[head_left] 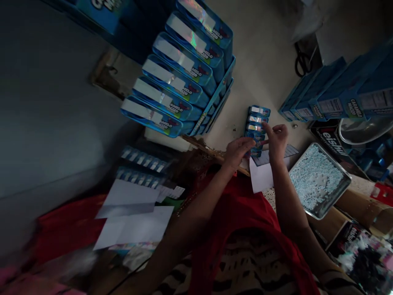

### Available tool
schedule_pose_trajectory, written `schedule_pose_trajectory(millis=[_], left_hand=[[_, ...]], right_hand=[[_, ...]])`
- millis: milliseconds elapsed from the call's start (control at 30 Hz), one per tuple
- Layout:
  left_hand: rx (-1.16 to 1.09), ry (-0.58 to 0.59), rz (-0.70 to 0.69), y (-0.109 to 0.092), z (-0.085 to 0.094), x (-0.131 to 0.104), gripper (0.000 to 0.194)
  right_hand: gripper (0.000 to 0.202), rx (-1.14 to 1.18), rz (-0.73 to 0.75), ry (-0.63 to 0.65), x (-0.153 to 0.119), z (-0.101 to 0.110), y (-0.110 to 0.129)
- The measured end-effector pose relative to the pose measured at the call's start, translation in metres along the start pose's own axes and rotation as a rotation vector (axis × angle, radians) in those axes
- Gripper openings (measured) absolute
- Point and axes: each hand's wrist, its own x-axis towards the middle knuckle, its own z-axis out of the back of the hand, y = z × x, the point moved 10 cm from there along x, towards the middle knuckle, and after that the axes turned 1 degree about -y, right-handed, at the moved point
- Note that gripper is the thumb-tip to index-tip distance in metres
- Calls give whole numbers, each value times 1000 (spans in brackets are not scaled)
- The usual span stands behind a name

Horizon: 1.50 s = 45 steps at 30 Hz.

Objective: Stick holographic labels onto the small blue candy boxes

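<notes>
On the pale table in front of me lies a small row of blue candy packs [257, 119] with shiny strips across them. My left hand [238, 151] is at the row's near left side, thumb and fingers pressed together. My right hand [278, 139] reaches over from the right, its fingers bent and touching the packs near their shiny strips. Something small and shiny seems to sit between the two hands, too dim to name. A white paper sheet [260, 174] hangs by the table edge below the hands.
Tall stacks of blue boxes [181, 82] stand left, more blue boxes [334, 92] right. A metal tray [348, 180] holds many pale blue pieces. Scissors [302, 61] lie at the back. More blue packs [143, 159] and paper sheets [132, 229] are at lower left.
</notes>
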Motion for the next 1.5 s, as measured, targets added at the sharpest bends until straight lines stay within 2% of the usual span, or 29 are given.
schedule_pose_trajectory(millis=[67,133,267,333,400,500,633,733,900,967,1033,1100,1133,1200,1267,1300,1333,1367,1433,1500], left_hand=[[-45,1,25,4,-5,-3,45],[-47,-44,15,5,1,0,44],[10,-80,-3,1,25,12,41],[116,-98,-25,-5,37,19,36],[230,-123,-29,-11,46,26,29],[326,-142,-35,-21,47,36,22],[371,-160,-49,-25,46,45,20],[310,-178,1,-11,52,55,21],[80,-144,226,43,49,82,38],[72,-212,258,57,51,91,41],[132,-318,179,56,61,96,39],[259,-417,0,41,75,90,37],[336,-453,-111,32,82,82,35],[485,-485,-295,19,94,56,30],[582,-481,-370,23,101,27,29],[604,-467,-364,30,103,14,29],[601,-446,-336,41,102,3,30],[574,-402,-284,55,98,-5,32],[467,-307,-111,90,83,-15,36],[332,-228,69,121,63,-20,48]], right_hand=[[49,69,-109,-46,-3,4,-6],[49,130,-175,-32,-9,4,-12],[55,276,-230,169,-25,-8,-24],[55,304,-232,203,-31,-10,-31],[48,250,-221,138,-32,-7,-38],[40,93,-205,18,-27,-6,-41],[35,-70,-178,-20,-20,-13,-35],[34,-132,-172,4,-18,-17,-36],[43,-290,-67,-72,-9,-13,-41],[44,-303,-85,-53,-6,-17,-49],[40,-278,-113,14,-4,-20,-56],[36,-275,-78,25,-4,-6,-57],[35,-291,-36,-12,-4,10,-57],[38,-353,39,-171,-6,58,-61],[53,-413,6,-369,-10,113,-82],[63,-399,-65,-421,-12,134,-100],[70,-319,-172,-412,-13,146,-124],[72,-193,-297,-358,-15,149,-150],[66,82,-498,-179,-27,132,-185],[53,254,-575,-8,-53,106,-192]])
